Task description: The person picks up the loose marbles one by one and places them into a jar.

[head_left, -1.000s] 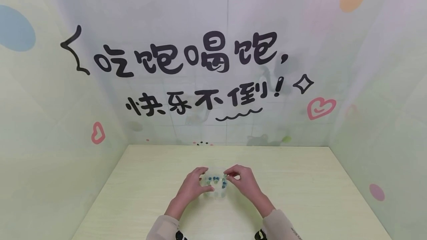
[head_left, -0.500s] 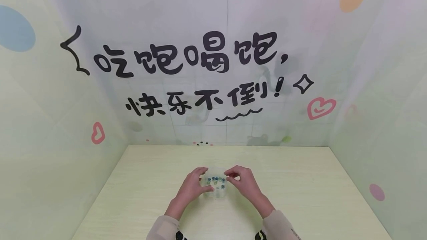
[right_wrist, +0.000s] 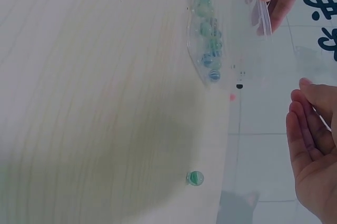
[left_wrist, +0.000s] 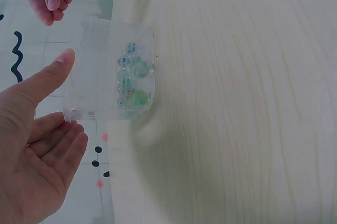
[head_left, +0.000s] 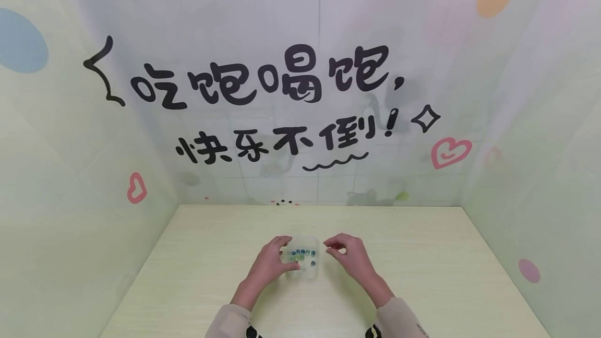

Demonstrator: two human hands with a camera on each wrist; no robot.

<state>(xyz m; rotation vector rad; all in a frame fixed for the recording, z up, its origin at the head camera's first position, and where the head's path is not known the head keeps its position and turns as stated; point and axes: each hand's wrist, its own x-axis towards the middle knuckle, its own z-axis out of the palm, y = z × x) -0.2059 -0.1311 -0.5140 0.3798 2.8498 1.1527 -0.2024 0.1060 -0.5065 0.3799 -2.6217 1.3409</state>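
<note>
Between the hands stands a clear plastic box (head_left: 310, 273), with several glass marbles (head_left: 300, 252) in green and blue at its bottom. My left hand (head_left: 269, 262) grips the box by its left side, the thumb toward me and the fingers on the far side. Just off the box's right side hovers my right hand (head_left: 349, 254), fingers loosely bent, thumb tip near the fingertips; nothing shows between them. One green-streaked marble (right_wrist: 195, 178) lies loose on the table below the right hand. In the head view I cannot make out that loose marble.
The box rests on a pale wood-grain table (head_left: 211, 233). A printed backdrop (head_left: 300, 186) with black characters rises at the table's far edge, and side walls (head_left: 84, 223) close in left and right.
My right hand has drawn away rightward from the box rim, where its fingertips were before. Inside the box the marbles have shifted. The left hand keeps its hold.
</note>
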